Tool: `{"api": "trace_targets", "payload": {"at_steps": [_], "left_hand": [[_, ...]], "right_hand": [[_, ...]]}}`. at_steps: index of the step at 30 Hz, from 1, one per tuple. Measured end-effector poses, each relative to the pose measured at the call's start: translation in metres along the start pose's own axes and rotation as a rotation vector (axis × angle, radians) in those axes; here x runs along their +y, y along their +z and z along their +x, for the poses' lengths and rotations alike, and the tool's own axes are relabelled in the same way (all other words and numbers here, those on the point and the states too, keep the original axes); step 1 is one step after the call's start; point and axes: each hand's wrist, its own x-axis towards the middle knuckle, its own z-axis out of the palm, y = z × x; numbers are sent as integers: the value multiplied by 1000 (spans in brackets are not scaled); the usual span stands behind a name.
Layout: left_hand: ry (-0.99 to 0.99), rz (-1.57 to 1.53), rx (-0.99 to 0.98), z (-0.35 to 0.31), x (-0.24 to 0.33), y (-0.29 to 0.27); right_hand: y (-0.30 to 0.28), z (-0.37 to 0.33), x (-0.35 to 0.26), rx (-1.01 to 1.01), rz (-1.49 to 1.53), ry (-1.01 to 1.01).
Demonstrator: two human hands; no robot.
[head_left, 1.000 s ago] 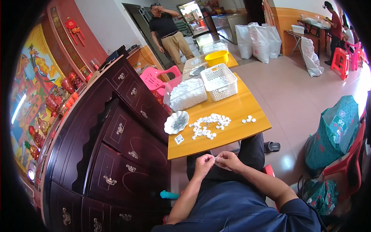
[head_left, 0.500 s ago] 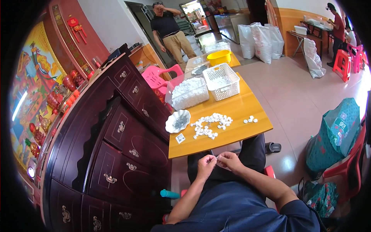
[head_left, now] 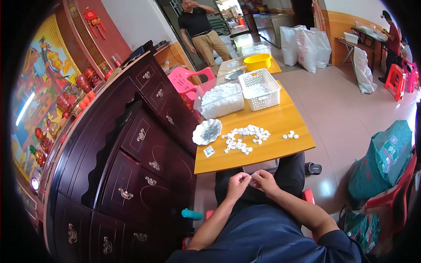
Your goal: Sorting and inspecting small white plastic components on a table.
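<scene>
My left hand (head_left: 237, 184) and my right hand (head_left: 264, 182) meet fingertip to fingertip over my lap, below the table's near edge. Both are closed in a pinch; whatever sits between the fingers is too small to make out. In front of them on the wooden table (head_left: 263, 154) lies a loose heap of small white plastic pieces (head_left: 249, 129). A few more white pieces (head_left: 290, 135) lie apart to the right. On the left stands a scalloped white dish (head_left: 198, 133) with small grey bits in it, and a small printed card (head_left: 209, 151) lies just nearer.
A clear bin (head_left: 222, 108) full of white pieces, a white perforated basket (head_left: 265, 100) and a yellow basin (head_left: 258, 61) stand farther back. A dark wooden cabinet (head_left: 127, 162) flanks my left. Teal bags (head_left: 380, 160) sit at right. Another person (head_left: 197, 26) stands beyond the table.
The whole view has shifted slightly, with the table appearing a little higher and to the right. My hands stay pinched together over my lap.
</scene>
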Motion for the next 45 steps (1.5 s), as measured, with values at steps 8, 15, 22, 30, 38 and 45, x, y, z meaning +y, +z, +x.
{"api": "trace_targets", "payload": {"at_steps": [8,15,22,30,38,45], "left_hand": [[146,28,118,-3,30,9],[349,338,-67,-26,38,39],[391,397,-182,-20,44,37],[416,443,-260,-21,49,26],[440,586,-392,-21,54,19],[363,607,-354,-27,58,23]], "right_hand": [[0,-5,-10,52,54,122],[-19,16,3,-108,608,364],[-17,13,-4,-15,619,380],[-13,10,3,-39,589,395],[-13,7,14,-113,568,513],[-10,6,19,-100,522,536]]}}
